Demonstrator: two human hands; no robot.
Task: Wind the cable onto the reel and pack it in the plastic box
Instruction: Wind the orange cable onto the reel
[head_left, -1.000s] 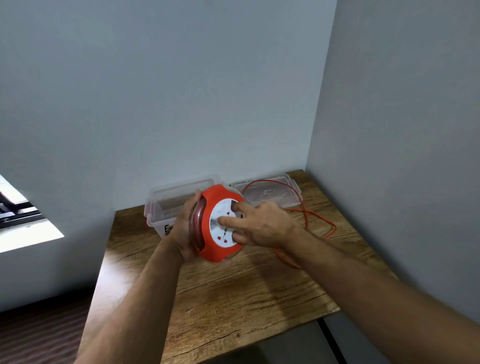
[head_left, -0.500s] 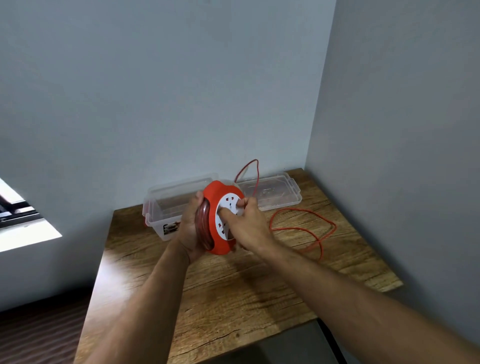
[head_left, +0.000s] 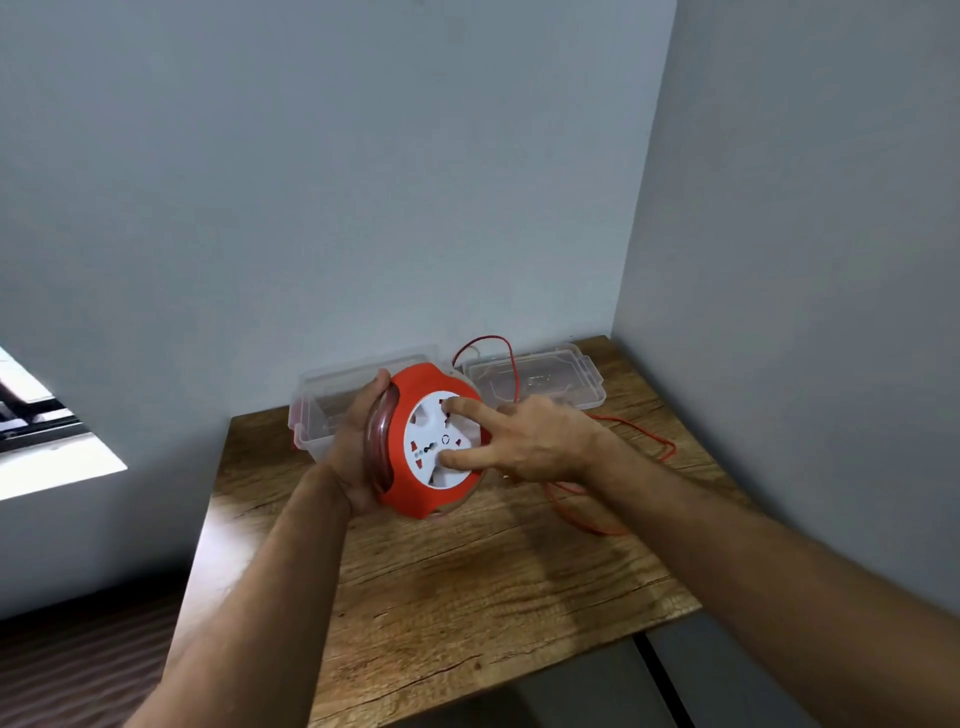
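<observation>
Reel (head_left: 415, 486) is in your left hand (head_left: 358, 457), held up on edge above the wooden table (head_left: 467, 597), white socket face (head_left: 441, 447) turned toward you. Left palm wraps the back rim, thumb over the top edge, so that hand is closed on the reel. Wound turns show dark red in the groove just inside your palm.

Right hand (head_left: 540, 441) is on the socket face: index fingertip near the upper edge of the white disc, thumb tip near the lower edge, other fingers spread loose off to the right. It presses and pinches the disc, not a full grasp.

Cable (head_left: 587, 514) leaves the reel behind your right hand. One loop arcs up behind the reel top, over the lid; the rest trails slack on the table right of your right wrist, curving back toward your forearm. Where it enters the reel is hidden by your hand.

Plastic box (head_left: 322, 395), clear, sits on the table directly behind your left hand, against the wall, open, red clip at its left end. Its lid (head_left: 540, 376) lies flat just right of it, behind your right hand, under the cable loop.

Walls close in behind and on the right. Window edge far left.

Markings on the socket face: small red and grey symbols, too small to read. No brand legible.
</observation>
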